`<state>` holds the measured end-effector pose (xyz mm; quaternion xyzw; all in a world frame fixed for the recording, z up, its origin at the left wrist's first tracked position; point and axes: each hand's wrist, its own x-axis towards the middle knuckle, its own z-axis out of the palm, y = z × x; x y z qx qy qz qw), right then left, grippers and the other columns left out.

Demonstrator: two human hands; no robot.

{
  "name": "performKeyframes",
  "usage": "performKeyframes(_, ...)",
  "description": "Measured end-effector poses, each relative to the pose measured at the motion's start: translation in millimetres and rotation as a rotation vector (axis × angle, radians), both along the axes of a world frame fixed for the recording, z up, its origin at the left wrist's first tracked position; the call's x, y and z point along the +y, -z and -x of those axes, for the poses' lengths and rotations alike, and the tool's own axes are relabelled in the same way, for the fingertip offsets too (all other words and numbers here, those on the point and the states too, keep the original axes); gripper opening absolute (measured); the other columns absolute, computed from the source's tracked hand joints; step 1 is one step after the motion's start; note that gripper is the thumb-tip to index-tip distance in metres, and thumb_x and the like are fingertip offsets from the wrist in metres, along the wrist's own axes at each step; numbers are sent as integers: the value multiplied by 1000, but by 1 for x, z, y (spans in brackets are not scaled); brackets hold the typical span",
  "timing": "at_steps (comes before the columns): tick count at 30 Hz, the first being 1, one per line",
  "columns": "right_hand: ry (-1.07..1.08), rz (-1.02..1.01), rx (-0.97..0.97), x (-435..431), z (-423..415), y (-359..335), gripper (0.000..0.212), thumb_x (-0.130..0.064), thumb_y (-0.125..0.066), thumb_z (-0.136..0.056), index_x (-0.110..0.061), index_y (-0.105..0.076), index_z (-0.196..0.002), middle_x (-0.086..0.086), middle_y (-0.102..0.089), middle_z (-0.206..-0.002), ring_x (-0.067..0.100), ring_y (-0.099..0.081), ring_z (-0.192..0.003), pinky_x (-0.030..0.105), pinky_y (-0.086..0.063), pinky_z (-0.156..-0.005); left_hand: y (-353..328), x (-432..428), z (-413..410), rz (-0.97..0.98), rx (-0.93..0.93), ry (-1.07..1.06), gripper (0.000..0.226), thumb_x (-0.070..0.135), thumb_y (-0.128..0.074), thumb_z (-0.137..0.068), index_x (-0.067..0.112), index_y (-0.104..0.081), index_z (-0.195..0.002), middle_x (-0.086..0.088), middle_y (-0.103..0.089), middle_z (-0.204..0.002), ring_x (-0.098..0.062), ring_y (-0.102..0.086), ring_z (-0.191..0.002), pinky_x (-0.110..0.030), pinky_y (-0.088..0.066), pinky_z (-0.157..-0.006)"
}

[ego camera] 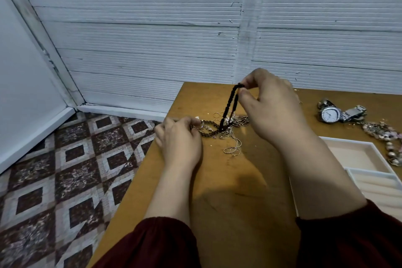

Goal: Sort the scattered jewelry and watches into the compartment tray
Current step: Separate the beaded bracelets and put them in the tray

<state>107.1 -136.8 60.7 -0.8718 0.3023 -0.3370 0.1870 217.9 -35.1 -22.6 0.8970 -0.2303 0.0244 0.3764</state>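
My right hand [272, 102] pinches the top of a dark beaded strand [229, 104] and holds it lifted above the wooden table [235, 180]; the strand's lower end still reaches into a tangled pile of thin chains and bracelets [219, 128]. My left hand [180, 137] rests at the pile's left side, its fingertips pinching a piece of the tangle. A silver watch with a white dial [331, 114] lies at the right. The white compartment tray [356, 154] sits at the right edge, partly hidden by my right forearm.
A beaded pink and silver bracelet cluster [382, 130] lies beyond the tray, near the right edge. A thin loose chain [232, 149] trails from the pile toward me. The table's left edge drops to a patterned tile floor [65, 159]. A white ribbed wall [152, 39] stands behind.
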Motion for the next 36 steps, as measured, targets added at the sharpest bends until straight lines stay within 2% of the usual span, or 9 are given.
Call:
performKeyframes(4, -31, -63, -117, -3, 9, 3, 2, -25, -54, -88, -27, -53, -90, -1, -66, -99, 36, -57, -90, 44, -45, -84, -2, 1, 2, -76, -39, 16, 21, 21, -53, -90, 33, -66, -101, -3, -46, -118, -26, -27, -121, -39, -21, -100)
performKeyframes(9, -24, -116, -133, -4, 13, 11, 4, -26, -55, -88, -27, -51, -88, -5, -61, -91, 34, -57, -97, 48, -45, -87, -1, 2, 1, -176, -93, 26, 22, 23, -52, -91, 35, -65, -105, -4, -42, -126, -29, -24, -125, -45, -19, -105)
performKeyframes(14, -25, -163, -132, -5, 13, 18, 4, -25, -56, -88, -27, -52, -87, -8, -60, -86, 32, -57, -93, 47, -46, -85, 0, 2, 0, -218, -180, 25, 22, 28, -53, -93, 38, -64, -109, -2, -40, -133, -28, -22, -126, -46, -15, -108)
performKeyframes(19, -24, -199, -143, -8, 11, 23, 4, -26, -56, -88, -27, -53, -86, -6, -62, -85, 34, -59, -85, 47, -48, -80, 1, 1, 1, -200, -204, 35, 14, 34, -56, -92, 37, -68, -99, 2, -42, -128, -24, -20, -124, -41, -8, -104)
performKeyframes(23, -26, -215, -156, -10, 11, 24, 5, -27, -56, -88, -27, -52, -85, -6, -61, -85, 32, -59, -84, 47, -48, -80, 2, 0, 1, -198, -234, 54, 15, 37, -52, -93, 34, -64, -102, 0, -43, -127, -25, -21, -125, -44, -12, -105)
performKeyframes(28, -30, -218, -172, -10, 12, 24, 5, -26, -56, -89, -28, -53, -85, -8, -60, -85, 28, -58, -94, 48, -46, -86, -5, -4, 5, -35, -278, 64, 16, 37, -50, -95, 35, -63, -105, 5, -48, -123, -21, -24, -123, -37, -10, -100)
performKeyframes(32, -33, -223, -171, -11, 13, 24, 4, -26, -54, -90, -28, -52, -86, -8, -60, -87, 27, -56, -97, 49, -45, -88, -13, -5, 7, 131, -165, 53, 11, 37, -51, -94, 38, -61, -99, 10, -52, -115, -17, -27, -119, -35, -14, -97)
performKeyframes(34, -33, -221, -167, -11, 13, 24, 4, -26, -54, -90, -28, -52, -87, -7, -60, -88, 28, -56, -97, 49, -45, -89, -16, -5, 8, 220, -122, 74, 7, 36, -52, -94, 41, -57, -95, 17, -54, -105, -14, -28, -115, -33, -15, -95)
performKeyframes(36, -32, -218, -172, -11, 13, 24, 5, -26, -55, -90, -28, -52, -87, -6, -60, -88, 28, -56, -97, 49, -45, -89, -19, -5, 11, 303, -76, 116, 8, 34, -53, -94, 41, -54, -92, 26, -48, -90, -10, -28, -109, -35, -20, -98)
